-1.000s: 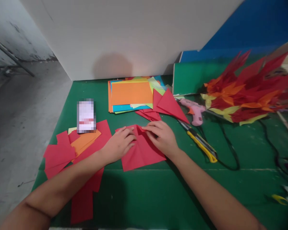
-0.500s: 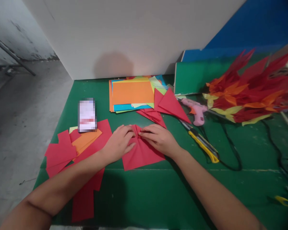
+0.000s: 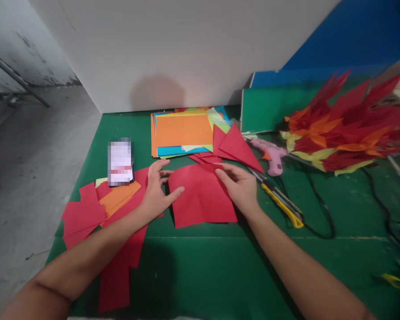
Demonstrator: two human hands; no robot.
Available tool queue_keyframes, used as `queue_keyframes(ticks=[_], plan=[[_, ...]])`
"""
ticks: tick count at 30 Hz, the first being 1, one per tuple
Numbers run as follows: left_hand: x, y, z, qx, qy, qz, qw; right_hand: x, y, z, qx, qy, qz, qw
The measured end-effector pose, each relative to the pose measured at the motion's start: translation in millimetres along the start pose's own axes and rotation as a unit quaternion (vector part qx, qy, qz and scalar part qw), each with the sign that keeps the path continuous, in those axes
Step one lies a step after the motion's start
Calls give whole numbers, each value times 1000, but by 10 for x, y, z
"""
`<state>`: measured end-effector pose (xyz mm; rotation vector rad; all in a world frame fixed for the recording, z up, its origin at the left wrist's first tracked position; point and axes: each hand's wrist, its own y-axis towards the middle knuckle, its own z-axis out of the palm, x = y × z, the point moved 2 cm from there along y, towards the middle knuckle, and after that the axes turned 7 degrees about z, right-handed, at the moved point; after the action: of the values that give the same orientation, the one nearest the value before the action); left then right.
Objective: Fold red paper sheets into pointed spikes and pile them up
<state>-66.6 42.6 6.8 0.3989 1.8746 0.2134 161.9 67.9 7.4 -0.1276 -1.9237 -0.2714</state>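
A red sheet of paper point(image 3: 202, 195) with a crease down its middle lies between my hands, its far edge lifted a little off the green table. My right hand point(image 3: 238, 184) pinches its far right corner between thumb and fingers. At the sheet's left edge, my left hand point(image 3: 160, 189) is open, thumb and fingers apart around the far left corner; whether the fingertips touch the paper I cannot make out. Just beyond the sheet lie folded red paper triangles point(image 3: 242, 149).
A phone point(image 3: 120, 162) rests on red and orange paper scraps point(image 3: 83, 211) at left. Coloured paper point(image 3: 185, 131) is stacked at the back. To the right are a pink glue gun point(image 3: 270, 155), a yellow box cutter point(image 3: 283, 206) and a red-orange paper flower arrangement point(image 3: 346, 129).
The red sheet, whose creased face and gathered far edge showed before, now shows a smoother face. My left hand has opened and moved left; my right hand has shifted to the far right corner.
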Motion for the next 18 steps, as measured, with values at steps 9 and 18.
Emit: queue_keyframes(ticks=[9,18], plan=[[-3,64,-23,19,-66,-52,996,58,-19,28,-17,67,-33,997],[4,-46,8,90,-174,-193,961,178,-170,86,234,137,-67,960]])
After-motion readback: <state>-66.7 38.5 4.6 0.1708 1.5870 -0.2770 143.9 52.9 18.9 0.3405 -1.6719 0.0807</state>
